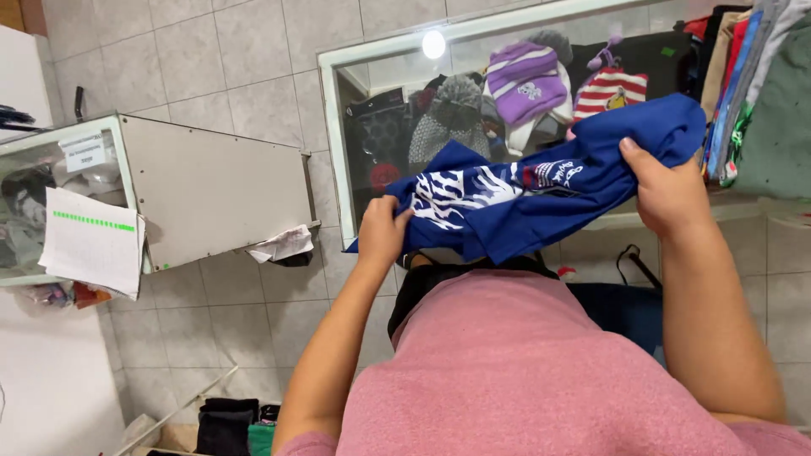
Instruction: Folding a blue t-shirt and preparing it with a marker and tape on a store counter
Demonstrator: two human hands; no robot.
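Above a glass-topped display case [338, 127], seen from a head-worn camera looking straight down, a person in a pink shirt holds a blue printed T-shirt [541, 190] stretched between both hands at chest height. The left hand [382, 232] pinches the lower left edge of the cloth, fingers curled shut around a fold near the white printed design. The right hand [667, 190] grips the opposite end, thumb on top and fingers wrapped under a thick bunch of fabric.

As for progress, the garment looks only partly handled: it is bunched and creased, with one corner hanging down on the left and the right end gathered in a wad. No flat, squared fold shows yet, and it rests on no surface; it hangs in the air just over the near edge of the case. Smoothing and laying it out would seem to remain.

Inside the case, under the glass, lie knitted hats: a grey pompom hat [452, 110], a purple striped hat [528, 80] and a red-and-white striped hat [608, 89]. A ceiling light reflects in the glass. To the right hangs a row of clothes [752, 93]. To the left stands a smaller white cabinet [211, 186] with a sheet of paper [91, 241] draped over its edge. Grey floor tiles [211, 67] lie below.
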